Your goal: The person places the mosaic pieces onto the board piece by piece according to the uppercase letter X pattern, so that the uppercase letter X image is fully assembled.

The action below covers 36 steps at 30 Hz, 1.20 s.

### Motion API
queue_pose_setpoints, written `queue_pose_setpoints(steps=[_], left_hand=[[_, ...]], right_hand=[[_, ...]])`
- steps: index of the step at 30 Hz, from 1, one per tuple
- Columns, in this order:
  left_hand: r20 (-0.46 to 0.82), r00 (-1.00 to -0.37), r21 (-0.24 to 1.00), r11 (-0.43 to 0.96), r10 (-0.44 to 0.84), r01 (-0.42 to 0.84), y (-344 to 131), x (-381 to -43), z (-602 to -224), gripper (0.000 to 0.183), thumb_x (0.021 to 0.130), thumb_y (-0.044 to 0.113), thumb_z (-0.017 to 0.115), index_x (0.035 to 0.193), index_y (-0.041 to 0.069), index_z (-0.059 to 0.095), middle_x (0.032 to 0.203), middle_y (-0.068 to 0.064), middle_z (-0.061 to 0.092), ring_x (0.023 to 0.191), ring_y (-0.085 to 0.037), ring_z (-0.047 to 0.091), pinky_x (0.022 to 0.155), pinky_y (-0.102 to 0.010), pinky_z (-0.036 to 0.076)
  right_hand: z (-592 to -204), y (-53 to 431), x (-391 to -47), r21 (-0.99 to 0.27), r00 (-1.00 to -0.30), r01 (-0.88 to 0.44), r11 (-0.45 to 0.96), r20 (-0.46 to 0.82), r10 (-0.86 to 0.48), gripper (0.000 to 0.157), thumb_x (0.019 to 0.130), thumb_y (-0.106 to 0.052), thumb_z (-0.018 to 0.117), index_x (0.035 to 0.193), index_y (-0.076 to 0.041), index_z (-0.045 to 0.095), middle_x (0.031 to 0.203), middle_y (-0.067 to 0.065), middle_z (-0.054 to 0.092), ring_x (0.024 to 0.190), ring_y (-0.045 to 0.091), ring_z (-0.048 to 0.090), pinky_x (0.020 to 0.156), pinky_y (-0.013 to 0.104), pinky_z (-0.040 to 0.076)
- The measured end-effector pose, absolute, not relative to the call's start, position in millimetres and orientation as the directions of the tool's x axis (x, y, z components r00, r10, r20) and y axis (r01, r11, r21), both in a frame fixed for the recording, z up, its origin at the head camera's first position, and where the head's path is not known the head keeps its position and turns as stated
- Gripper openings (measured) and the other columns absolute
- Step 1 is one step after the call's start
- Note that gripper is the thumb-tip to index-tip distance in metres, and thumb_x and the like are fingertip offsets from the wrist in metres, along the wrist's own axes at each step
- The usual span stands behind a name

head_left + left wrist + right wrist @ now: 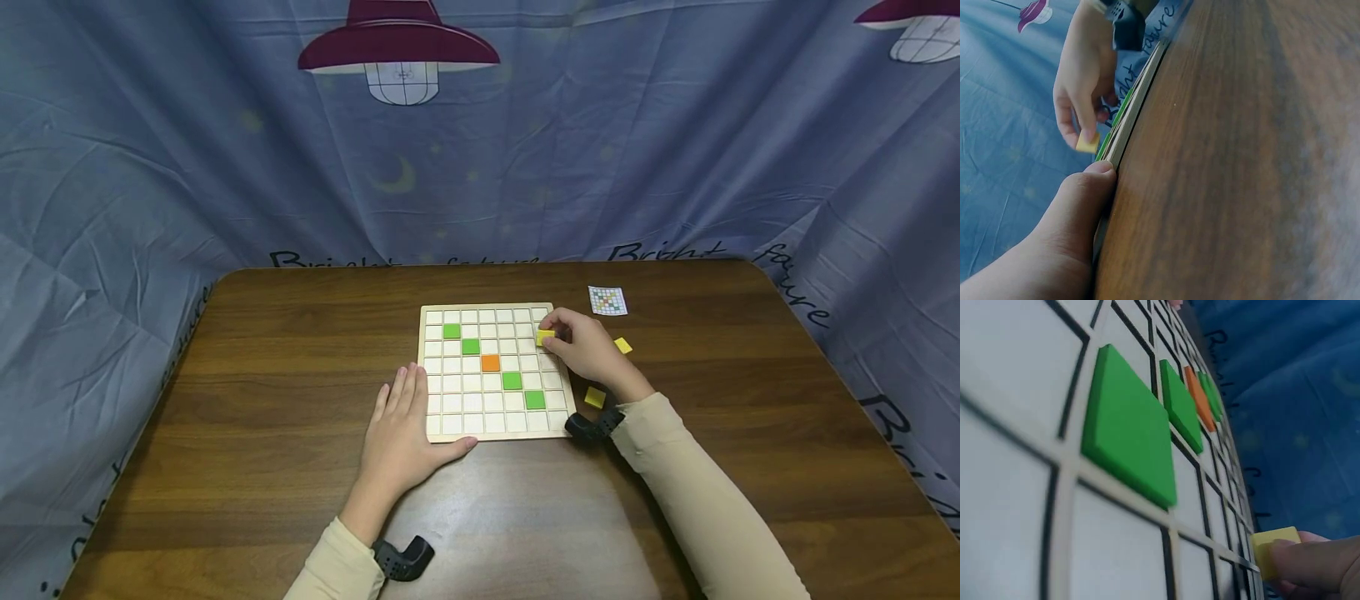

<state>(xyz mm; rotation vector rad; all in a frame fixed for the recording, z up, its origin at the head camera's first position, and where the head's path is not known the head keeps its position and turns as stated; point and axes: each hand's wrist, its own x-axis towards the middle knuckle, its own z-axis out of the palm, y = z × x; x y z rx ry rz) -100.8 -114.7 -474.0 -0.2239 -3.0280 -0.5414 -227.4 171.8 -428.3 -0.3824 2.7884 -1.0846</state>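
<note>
In the head view, a square grid board [452,382] with white cells lies on the wooden table. Several green tiles [512,381] and one orange tile [490,362] form a diagonal line across it. My right hand [588,346] pinches a yellow tile [545,337] between thumb and fingers over the board's upper right side; the right wrist view also shows this yellow tile [1272,547]. Flat beside the board's lower left corner lies my left hand [397,437], fingers straight along the left edge. Its thumb [1079,203] touches the front edge in the left wrist view.
Two more yellow tiles lie right of the board, one near its edge [595,397] and another farther back [622,345]. A small card [607,301] printed with a coloured grid lies behind them. A blue curtain [555,167] hangs along the table's back and sides.
</note>
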Motion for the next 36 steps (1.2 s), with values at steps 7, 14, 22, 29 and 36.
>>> queue_pose_setpoints(steps=[7, 14, 22, 29, 36], left_hand=[[0.078, -0.988, 0.344, 0.927, 0.131, 0.151, -115, -101, -474, 0.129, 0.071, 0.09, 0.052, 0.157, 0.001, 0.018, 0.166, -0.013, 0.016, 0.156, -0.027, 0.013, 0.126, -0.047, 0.013], [0.08, -0.988, 0.346, 0.926, 0.13, 0.15, -115, -102, -472, 0.129, 0.071, 0.089, 0.054, 0.157, 0.001, 0.019, 0.166, -0.014, 0.017, 0.155, -0.028, 0.014, 0.126, -0.047, 0.013], [0.077, -0.988, 0.337, 0.929, 0.132, 0.15, -116, -101, -474, 0.129, 0.071, 0.09, 0.051, 0.158, 0.001, 0.018, 0.166, -0.014, 0.016, 0.155, -0.028, 0.013, 0.126, -0.046, 0.013], [0.074, -0.989, 0.334, 0.931, 0.132, 0.149, -115, -101, -476, 0.129, 0.071, 0.091, 0.051, 0.158, 0.001, 0.017, 0.166, -0.013, 0.015, 0.156, -0.027, 0.012, 0.126, -0.046, 0.012], [0.078, -0.988, 0.331, 0.932, 0.13, 0.148, -115, -101, -475, 0.129, 0.07, 0.09, 0.052, 0.158, 0.001, 0.018, 0.166, -0.013, 0.017, 0.155, -0.027, 0.013, 0.126, -0.046, 0.013]], right_hand=[[-431, 149, -242, -0.663, -0.963, -0.174, 0.728, -0.041, -0.268, 0.016, 0.096, -0.016, 0.064, 0.113, -0.016, 0.065, 0.098, 0.007, 0.063, 0.086, 0.024, 0.051, 0.076, 0.038, 0.043], [-433, 141, -247, -0.606, -0.973, -0.172, 0.776, -0.017, -0.229, 0.016, 0.096, -0.018, 0.066, 0.111, -0.017, 0.069, 0.103, 0.006, 0.064, 0.098, 0.026, 0.043, 0.084, 0.04, 0.037], [-430, 145, -237, -0.489, -0.949, -0.25, 0.836, -0.046, -0.311, 0.027, 0.098, -0.02, 0.062, 0.123, -0.019, 0.072, 0.133, 0.008, 0.055, 0.116, 0.031, 0.044, 0.091, 0.047, 0.045], [-422, 178, -225, -0.534, -0.952, -0.263, 0.803, 0.009, -0.306, 0.035, 0.097, -0.015, 0.062, 0.131, -0.011, 0.064, 0.131, 0.014, 0.057, 0.122, 0.037, 0.049, 0.101, 0.056, 0.04], [-425, 241, -212, -0.449, -0.989, -0.143, 0.882, 0.033, -0.144, 0.038, 0.096, -0.021, 0.064, 0.13, -0.004, 0.062, 0.125, 0.022, 0.059, 0.115, 0.043, 0.049, 0.095, 0.06, 0.042]])
